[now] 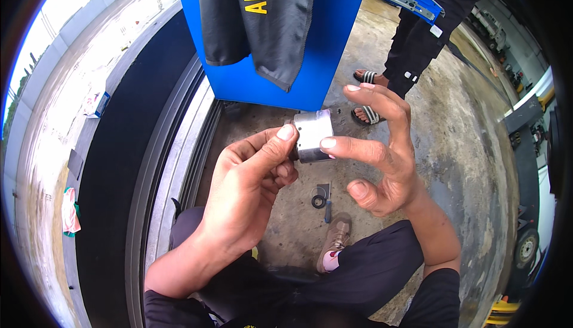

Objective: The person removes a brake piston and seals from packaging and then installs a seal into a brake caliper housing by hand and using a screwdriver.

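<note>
A short silver metal cylinder (314, 134) with small dark holes in its side is held up in front of me at mid-picture. My left hand (253, 176) is closed on its left end, thumb on the near side and fingers curled beneath. My right hand (382, 155) is at the other end with fingers spread and thumb apart. Its index fingertip overlaps the cylinder's right edge; whether it presses there I cannot tell. A pinkish tint shows along that edge. On the floor below lie a black ring (318, 201) and a small blue-handled tool (327, 210).
A blue cabinet (239, 86) with dark cloth (280, 53) draped over it stands straight ahead. Beyond it at the right, another person (412, 47) in dark trousers and striped sandals stands by a blue drawer (412, 0). Metal rails (173, 137) run along my left. Concrete floor (465, 167) extends right.
</note>
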Available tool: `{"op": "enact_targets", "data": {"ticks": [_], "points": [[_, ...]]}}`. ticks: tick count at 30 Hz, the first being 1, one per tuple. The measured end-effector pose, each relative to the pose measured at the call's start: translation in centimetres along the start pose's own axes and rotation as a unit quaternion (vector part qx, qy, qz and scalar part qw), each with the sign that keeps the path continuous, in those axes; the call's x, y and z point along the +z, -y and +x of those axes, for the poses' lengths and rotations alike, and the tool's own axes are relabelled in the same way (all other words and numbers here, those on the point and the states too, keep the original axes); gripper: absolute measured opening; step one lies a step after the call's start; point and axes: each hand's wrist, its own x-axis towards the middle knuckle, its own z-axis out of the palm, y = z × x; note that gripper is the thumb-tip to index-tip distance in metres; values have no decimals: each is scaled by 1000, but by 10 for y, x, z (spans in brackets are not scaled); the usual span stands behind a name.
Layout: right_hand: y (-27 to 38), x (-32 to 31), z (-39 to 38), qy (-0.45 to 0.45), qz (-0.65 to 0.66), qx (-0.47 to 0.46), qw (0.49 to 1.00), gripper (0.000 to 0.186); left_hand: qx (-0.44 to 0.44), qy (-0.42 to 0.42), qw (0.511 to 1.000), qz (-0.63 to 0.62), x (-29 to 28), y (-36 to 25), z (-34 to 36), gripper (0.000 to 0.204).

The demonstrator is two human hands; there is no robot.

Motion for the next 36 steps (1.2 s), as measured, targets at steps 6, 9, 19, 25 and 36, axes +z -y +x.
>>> {"op": "enact_targets", "data": {"ticks": [6, 9, 19, 25, 36], "points": [[7, 0, 5, -14, -41, 15, 999, 42, -40, -13, 999, -19, 1, 0, 0, 27], [5, -3, 3, 11, -82, -7, 997, 45, -52, -23, 998, -26, 0, -1, -1, 26], [7, 3, 1, 8, -136, -62, 989, 41, -95, -10, 984, -149, -3, -1, -3, 21], [-4, 2, -4, -63, 61, 7, 996, 60, -111, 11, 943, -312, -2, 6, 0, 22], [19, 21, 10, -15, 407, 180, 895, 106, -123, 132, 892, -413, 3, 13, -2, 23]]}}
